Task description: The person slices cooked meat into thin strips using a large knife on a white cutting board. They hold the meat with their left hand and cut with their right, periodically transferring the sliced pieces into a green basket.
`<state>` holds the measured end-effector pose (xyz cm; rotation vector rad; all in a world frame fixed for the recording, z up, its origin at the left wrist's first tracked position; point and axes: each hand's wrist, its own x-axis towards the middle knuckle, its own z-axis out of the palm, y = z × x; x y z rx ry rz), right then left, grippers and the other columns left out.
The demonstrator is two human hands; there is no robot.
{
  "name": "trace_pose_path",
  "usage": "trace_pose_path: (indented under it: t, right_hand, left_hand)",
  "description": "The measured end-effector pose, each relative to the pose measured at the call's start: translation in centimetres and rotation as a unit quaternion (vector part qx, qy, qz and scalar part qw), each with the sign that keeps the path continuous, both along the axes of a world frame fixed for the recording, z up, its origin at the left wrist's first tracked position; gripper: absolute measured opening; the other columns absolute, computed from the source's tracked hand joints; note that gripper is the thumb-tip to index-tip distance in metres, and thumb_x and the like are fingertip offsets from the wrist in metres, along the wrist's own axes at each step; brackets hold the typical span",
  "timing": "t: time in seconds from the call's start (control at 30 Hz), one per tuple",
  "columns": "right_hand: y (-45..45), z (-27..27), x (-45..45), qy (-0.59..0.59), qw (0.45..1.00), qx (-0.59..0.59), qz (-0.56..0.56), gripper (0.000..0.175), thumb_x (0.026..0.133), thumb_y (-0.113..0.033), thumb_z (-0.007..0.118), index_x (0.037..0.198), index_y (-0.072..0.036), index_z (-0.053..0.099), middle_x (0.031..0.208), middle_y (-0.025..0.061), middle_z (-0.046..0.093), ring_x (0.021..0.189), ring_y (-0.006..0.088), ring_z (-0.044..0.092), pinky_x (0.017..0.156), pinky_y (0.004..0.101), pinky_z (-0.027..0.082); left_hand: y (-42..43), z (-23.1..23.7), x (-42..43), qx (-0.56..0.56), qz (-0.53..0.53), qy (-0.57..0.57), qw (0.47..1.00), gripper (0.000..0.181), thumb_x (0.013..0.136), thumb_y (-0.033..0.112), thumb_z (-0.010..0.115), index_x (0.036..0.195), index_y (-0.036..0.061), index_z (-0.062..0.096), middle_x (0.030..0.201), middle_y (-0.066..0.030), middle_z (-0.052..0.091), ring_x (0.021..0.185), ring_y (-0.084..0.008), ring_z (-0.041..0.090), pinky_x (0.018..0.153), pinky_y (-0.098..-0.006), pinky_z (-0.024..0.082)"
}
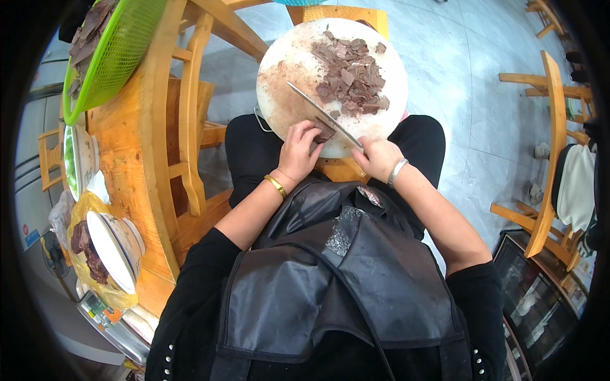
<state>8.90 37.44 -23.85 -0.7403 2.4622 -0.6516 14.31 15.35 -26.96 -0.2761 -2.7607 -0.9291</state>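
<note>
A round white cutting board (286,57) lies before me between my knees, stained brown on its left half. My left hand (301,145) presses its fingertips on a dark brown piece of meat (325,130) near the board's lower edge. In my right hand (379,156) is the handle end of a knife (324,113), its long blade slanting up and left across the board, right beside the meat. Thin slices of brown meat (355,78) form a loose pile on the board's upper right part. The knife's handle is hidden by my right hand.
On the wooden table (147,190) at left stand a green plastic basket (119,57) with meat slices, a bowl with green contents (86,157), a tilted white bowl (116,252) and a yellow plastic bag (95,205) with dark meat. Wooden chairs (553,157) stand at right.
</note>
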Motion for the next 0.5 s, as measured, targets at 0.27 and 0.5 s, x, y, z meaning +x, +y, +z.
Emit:
trace_pose_path:
  t: [0.27,0.5]
  right_hand:
    - [2.9,0.2,2.4,-0.137,0.985,-0.078,-0.063,0.041,0.088,-0.028,0.056,0.125,-0.014,0.046,0.074,0.0166,0.065,0.071,0.0362,0.064,0.065,0.0421,0.051]
    - [1.8,4.2,3.1,-0.097,0.992,-0.053,-0.056,0.037,0.089,-0.035,0.054,0.120,-0.014,0.051,0.073,0.0175,0.064,0.069,0.0364,0.063,0.063,0.0444,0.050]
  left_hand:
    - [0.3,-0.9,-0.5,0.048,-0.045,0.009,0.998,0.026,0.071,0.002,0.069,0.097,0.0042,0.062,0.103,-0.0091,0.059,0.099,-0.0304,0.055,0.086,-0.0373,0.047]
    - [0.4,-1.2,-0.1,0.059,-0.013,-0.013,0.998,0.027,0.072,0.008,0.070,0.098,0.0047,0.063,0.103,-0.0107,0.059,0.098,-0.0309,0.056,0.083,-0.0375,0.049]
